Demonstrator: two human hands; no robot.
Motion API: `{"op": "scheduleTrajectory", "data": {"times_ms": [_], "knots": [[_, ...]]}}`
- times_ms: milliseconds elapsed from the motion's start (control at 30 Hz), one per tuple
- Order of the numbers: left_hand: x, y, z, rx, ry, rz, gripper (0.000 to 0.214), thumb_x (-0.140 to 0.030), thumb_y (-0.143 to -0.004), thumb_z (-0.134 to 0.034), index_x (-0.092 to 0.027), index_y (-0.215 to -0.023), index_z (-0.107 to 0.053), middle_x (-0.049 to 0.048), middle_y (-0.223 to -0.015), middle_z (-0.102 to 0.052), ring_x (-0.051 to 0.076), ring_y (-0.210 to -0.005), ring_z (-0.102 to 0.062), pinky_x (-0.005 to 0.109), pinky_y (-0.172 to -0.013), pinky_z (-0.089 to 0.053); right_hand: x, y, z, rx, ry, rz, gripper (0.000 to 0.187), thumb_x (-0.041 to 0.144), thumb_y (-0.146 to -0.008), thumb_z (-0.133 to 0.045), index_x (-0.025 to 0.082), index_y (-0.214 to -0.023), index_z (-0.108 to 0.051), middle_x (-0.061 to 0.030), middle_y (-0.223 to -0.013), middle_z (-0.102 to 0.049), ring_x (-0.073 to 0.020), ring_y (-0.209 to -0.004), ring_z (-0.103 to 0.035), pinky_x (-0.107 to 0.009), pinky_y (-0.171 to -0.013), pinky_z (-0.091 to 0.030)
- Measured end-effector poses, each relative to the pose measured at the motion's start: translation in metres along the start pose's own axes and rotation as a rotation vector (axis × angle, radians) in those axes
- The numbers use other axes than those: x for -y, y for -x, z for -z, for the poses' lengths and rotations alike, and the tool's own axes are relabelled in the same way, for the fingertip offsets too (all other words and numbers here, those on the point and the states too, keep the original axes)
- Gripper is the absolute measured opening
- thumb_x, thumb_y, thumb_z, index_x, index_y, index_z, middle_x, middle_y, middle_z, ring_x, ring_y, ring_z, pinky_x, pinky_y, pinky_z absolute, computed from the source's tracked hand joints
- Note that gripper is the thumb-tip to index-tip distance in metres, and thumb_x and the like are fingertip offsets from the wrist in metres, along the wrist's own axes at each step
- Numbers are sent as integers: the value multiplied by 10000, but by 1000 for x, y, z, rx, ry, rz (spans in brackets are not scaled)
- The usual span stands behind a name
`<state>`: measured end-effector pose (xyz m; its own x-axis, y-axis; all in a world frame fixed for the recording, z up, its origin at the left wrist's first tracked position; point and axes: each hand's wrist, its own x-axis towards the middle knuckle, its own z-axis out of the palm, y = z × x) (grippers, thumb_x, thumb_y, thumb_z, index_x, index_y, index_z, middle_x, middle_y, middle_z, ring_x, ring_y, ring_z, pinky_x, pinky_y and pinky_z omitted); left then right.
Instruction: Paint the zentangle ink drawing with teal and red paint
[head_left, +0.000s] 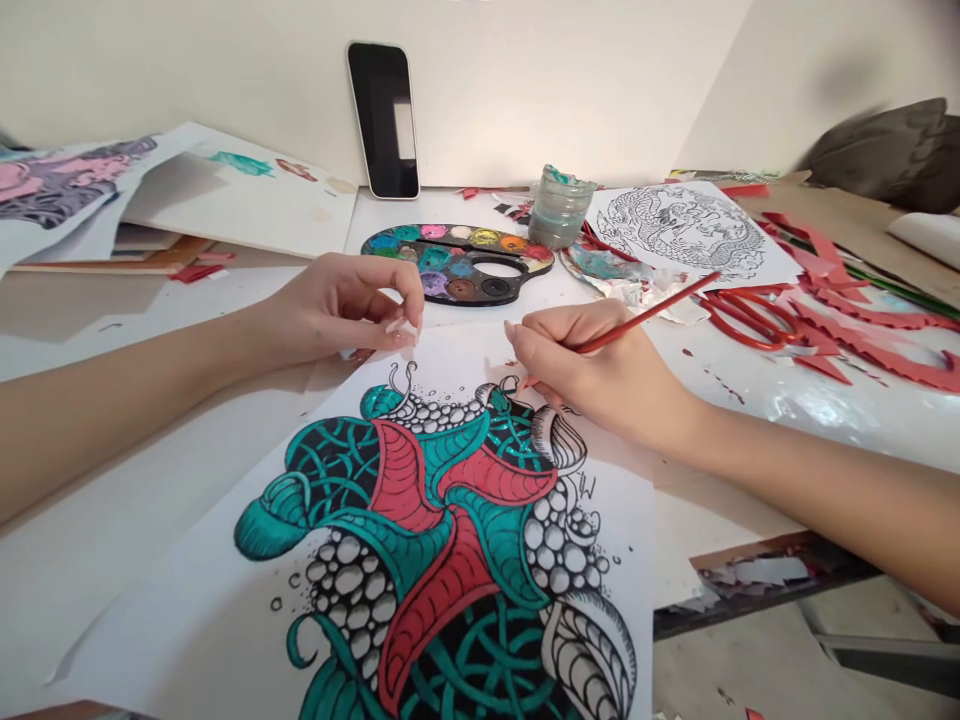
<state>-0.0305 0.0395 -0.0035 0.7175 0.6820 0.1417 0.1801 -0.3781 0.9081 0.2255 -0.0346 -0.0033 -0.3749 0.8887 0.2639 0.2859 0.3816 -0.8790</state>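
Observation:
A sheet with a black line drawing painted teal and red (442,530) lies in front of me on the white table (112,520). My right hand (592,375) is closed around a thin red paintbrush (652,312), its tip down at the drawing's top edge. My left hand (345,305) rests at the sheet's upper left corner, fingertips curled together and pressing the paper's edge.
A black paint palette (457,262) with several colours and a murky water jar (559,208) stand behind the sheet. A phone (384,120) leans on the wall. Red scissors (742,315), red paper cuttings (877,320) and a dragon line drawing (686,230) lie at right; painted sheets (97,190) at left.

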Motion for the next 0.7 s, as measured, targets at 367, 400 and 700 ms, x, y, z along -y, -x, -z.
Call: {"op": "scheduleTrajectory", "data": {"times_ms": [367, 400, 700], "knots": [[-4, 2, -4, -29, -17, 11, 126, -175, -889, -727, -179, -825, -618, -31, -673, -509, 70, -588, -447, 205, -487, -342, 2, 0, 0, 10, -20, -30, 433, 30, -873, -541, 173, -481, -427, 44, -454, -525, -35, -393, -426, -174, -397, -298], [-5, 2, -5, -24, -15, 15, 124, -172, -891, -724, -178, -828, -617, -32, -672, -512, 69, -584, -445, 204, -485, -341, 2, 0, 0, 7, -21, -40, 437, 31, -875, -541, 173, -478, -423, 43, -453, -526, -37, -394, -431, -175, -398, -301], [-4, 2, -5, -20, -3, 12, 169, -240, -875, -768, -181, -818, -620, -29, -672, -511, 70, -569, -451, 212, -474, -337, 3, 0, 1, -5, -24, -48, 460, 64, -890, -577, 173, -467, -436, 51, -420, -484, -33, -369, -400, -177, -370, -251]]}}
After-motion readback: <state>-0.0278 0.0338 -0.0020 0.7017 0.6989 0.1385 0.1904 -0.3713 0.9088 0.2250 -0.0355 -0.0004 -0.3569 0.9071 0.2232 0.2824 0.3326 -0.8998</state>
